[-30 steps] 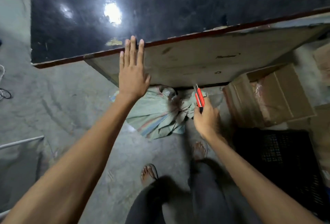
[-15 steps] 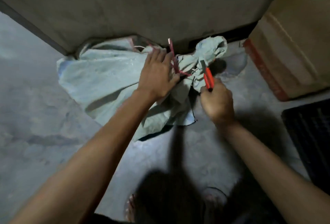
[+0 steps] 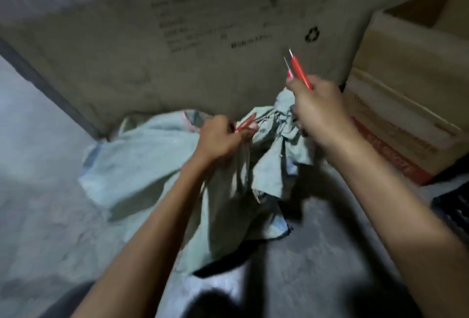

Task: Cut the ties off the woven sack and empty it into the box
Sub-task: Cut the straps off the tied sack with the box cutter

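Note:
A pale green woven sack [image 3: 157, 173] lies on the concrete floor against a big cardboard panel. Its neck is bunched up in the middle. My left hand [image 3: 218, 137] grips the gathered neck together with a red tie [image 3: 245, 123] that sticks out past my fingers. My right hand [image 3: 314, 109] is raised just right of the neck and holds red-handled cutters [image 3: 297, 69], tips pointing up and away from the sack. An open cardboard box [image 3: 406, 84] with red print stands to the right.
The large printed cardboard panel [image 3: 203, 38] leans across the back, close behind the sack. A dark plastic crate [image 3: 451, 206] sits at the right edge below the box. Grey concrete floor [image 3: 38, 165] stretches to the left and toward me.
I crouched closer. My left hand left the panel's edge and closed on the sack's neck and red tie. My right hand lifted the cutters up off the neck.

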